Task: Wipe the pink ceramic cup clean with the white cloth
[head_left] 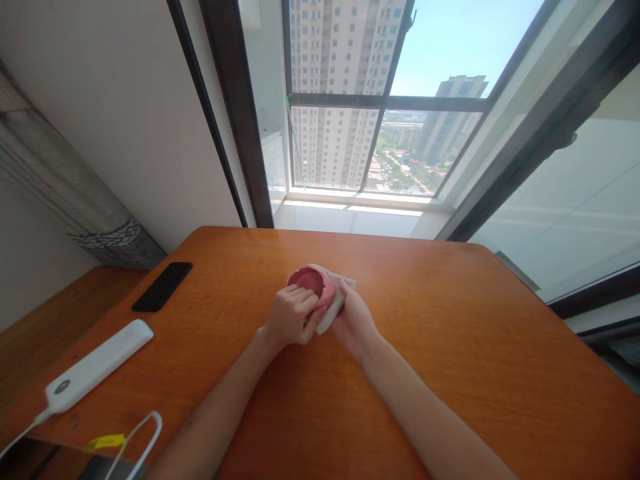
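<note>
A small pink cup [309,280] is held above the orange wooden table [450,347], near its middle. My left hand [293,315] is closed on the cup's near side, fingers curled over its rim. My right hand [356,319] presses a white cloth [334,305] against the cup's right side, its fingers wrapped round the cloth. The cloth folds around the cup's far and right side. The cup's inside looks empty.
A black phone [163,286] lies flat at the table's left. A white power strip [95,367] with a white cable [140,440] sits at the near left edge. A grey curtain [65,187] hangs at left. Large windows stand behind the table.
</note>
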The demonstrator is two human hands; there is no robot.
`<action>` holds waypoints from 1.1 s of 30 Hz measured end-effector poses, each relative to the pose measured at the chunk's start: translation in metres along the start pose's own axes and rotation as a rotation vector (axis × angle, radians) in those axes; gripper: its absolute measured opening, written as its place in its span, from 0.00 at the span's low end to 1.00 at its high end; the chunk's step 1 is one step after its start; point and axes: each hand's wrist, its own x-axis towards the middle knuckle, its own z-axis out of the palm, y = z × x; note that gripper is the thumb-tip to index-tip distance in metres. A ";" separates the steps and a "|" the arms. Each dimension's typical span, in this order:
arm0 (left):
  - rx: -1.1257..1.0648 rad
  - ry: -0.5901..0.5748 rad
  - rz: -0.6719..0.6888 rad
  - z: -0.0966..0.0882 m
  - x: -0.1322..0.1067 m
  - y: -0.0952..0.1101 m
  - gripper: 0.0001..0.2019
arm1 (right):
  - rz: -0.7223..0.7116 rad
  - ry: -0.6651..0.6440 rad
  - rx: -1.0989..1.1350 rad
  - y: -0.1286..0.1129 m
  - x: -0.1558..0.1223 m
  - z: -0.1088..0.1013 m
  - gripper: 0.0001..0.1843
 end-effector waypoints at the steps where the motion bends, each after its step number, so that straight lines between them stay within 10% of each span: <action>1: 0.026 0.065 0.048 -0.001 -0.002 0.004 0.14 | -0.104 -0.014 -0.113 -0.004 -0.004 0.003 0.16; 5: 0.030 0.275 0.241 -0.002 -0.009 0.021 0.16 | -0.357 -0.325 -0.581 -0.028 -0.019 0.014 0.22; 9: -0.166 0.268 0.370 -0.004 -0.010 0.040 0.15 | -0.082 -0.612 -0.669 -0.050 -0.017 0.004 0.22; 13: -0.158 0.237 0.413 -0.008 -0.006 0.045 0.14 | 0.033 -0.573 -0.660 -0.054 -0.011 -0.008 0.22; 24: 0.243 0.301 0.143 -0.012 -0.006 -0.017 0.19 | -0.773 -0.421 -0.992 0.004 -0.019 0.004 0.26; 33: 0.215 0.218 0.334 -0.009 -0.014 -0.026 0.17 | -0.949 -0.626 -1.650 -0.022 -0.022 -0.004 0.18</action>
